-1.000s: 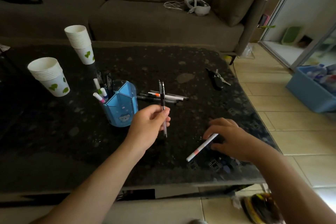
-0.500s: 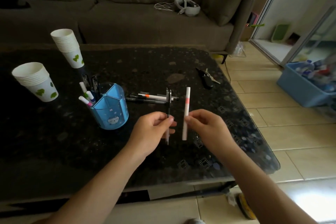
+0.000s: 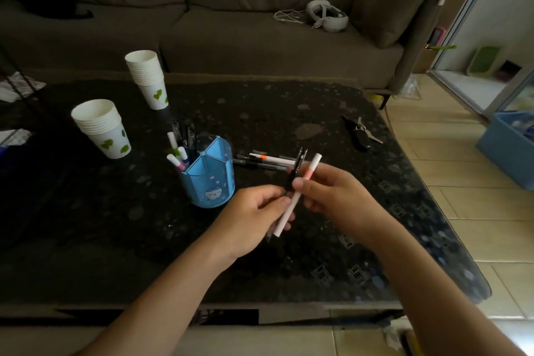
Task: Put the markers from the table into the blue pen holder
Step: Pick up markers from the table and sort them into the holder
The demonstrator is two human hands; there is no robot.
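The blue pen holder [image 3: 211, 182] stands on the dark table [image 3: 115, 240], with several markers and pens sticking out at its back left. Just right of it, above the table, both hands meet. My left hand [image 3: 254, 217] pinches a black pen [image 3: 296, 167]. My right hand [image 3: 332, 193] holds a white marker with a pink band [image 3: 306, 179], tilted and lying against the black pen and my left fingers. A small pile of markers and pens [image 3: 265, 160] lies flat on the table behind the hands.
Two stacks of white paper cups [image 3: 101, 127] [image 3: 147, 78] stand left and behind the holder. A set of keys [image 3: 359, 133] lies at the right of the table. A brown sofa [image 3: 231, 23] with a headset runs behind; a blue bin [image 3: 508, 147] sits on the floor.
My right hand lifted the white marker off the table and brought it left to the black pen in my left hand. The two now touch and tilt together.
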